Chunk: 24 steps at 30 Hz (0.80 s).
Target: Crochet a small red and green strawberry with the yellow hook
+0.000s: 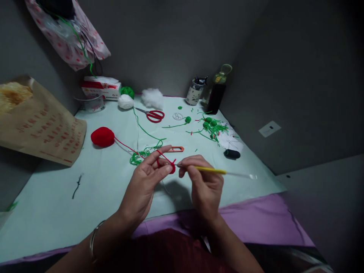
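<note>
Your left hand held the small, round piece of red looped yarn in front of you, above the pale mint-green table cover, with the thumb pressed against a finger at its edge; which finger backed it, you could not tell from this view. The index finger stood raised and apart, with red yarn stretched from it to the piece. Your right hand was clamped, thumb against fingers, on the slim hook with a yellow handle and thin metal shaft, its tip at the piece. The piece looked light, soft and floppy, likely to pucker if squeezed, so its finished rim seemed the best hold, clear of the working loop. The hook looked stiff and perhaps smooth, best taken by the handle near the shaft. The soft, oval ball of red yarn lay farther left, likely to roll if tugged.
</note>
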Motion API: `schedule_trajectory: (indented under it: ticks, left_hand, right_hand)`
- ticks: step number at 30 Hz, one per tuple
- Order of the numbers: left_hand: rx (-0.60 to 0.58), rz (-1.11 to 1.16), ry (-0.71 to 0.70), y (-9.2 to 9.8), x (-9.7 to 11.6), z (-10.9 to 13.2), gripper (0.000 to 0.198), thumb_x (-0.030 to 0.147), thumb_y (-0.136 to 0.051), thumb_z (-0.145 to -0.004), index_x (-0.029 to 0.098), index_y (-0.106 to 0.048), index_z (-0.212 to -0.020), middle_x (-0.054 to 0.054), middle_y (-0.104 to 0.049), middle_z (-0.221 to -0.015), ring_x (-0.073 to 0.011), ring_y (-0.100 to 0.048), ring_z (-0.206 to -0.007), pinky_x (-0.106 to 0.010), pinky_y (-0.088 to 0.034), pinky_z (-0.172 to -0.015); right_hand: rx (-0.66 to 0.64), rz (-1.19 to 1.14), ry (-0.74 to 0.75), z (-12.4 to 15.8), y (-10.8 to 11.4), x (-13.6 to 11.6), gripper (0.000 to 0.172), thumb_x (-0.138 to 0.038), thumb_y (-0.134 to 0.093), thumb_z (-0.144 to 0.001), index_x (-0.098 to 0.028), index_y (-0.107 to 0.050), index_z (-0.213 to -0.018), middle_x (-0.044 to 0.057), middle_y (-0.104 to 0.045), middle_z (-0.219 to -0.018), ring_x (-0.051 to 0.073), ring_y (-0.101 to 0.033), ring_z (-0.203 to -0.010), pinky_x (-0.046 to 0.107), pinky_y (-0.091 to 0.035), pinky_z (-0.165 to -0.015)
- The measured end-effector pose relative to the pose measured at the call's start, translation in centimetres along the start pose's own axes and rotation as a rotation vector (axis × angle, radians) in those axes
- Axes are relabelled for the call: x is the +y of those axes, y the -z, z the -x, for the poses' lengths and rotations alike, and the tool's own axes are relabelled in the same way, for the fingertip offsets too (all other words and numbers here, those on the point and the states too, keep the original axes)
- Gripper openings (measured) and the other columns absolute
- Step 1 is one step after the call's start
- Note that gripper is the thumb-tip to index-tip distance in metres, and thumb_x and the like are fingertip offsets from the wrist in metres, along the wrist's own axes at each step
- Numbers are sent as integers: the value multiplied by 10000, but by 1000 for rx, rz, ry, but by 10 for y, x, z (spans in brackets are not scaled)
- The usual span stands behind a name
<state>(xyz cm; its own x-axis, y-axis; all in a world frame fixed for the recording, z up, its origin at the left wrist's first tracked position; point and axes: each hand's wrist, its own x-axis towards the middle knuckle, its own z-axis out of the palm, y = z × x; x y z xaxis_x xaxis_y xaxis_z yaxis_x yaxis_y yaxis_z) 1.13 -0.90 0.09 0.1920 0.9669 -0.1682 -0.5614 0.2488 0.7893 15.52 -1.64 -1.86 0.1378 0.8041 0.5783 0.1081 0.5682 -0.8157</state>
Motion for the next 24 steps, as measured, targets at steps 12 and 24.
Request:
schedule_trajectory:
  ticks: [12,24]
  left_hand:
    - [-20,56,124,6,3,-5,373,173,-801,-828,177,-765,-1199,4,-683,-782,-98,-660,-706,-219,-580,-797]
    - [-127,20,107,-2,4,3,457,166,-774,-860,241,-711,-1306,0,-685,-927,-95,-643,-828,-197,-503,-870]
  right_hand:
    - [49,-126,-107,-6,4,1,202,-198,-545,-1010,-239,-739,-969,21,-680,-863,126,-619,-644,293,-549,-602]
    - [19,-29,-3,-1,3,3,201,-166,-637,-966,-295,-772,-1039,26,-761,-956,165,-691,-825,323,-581,-747]
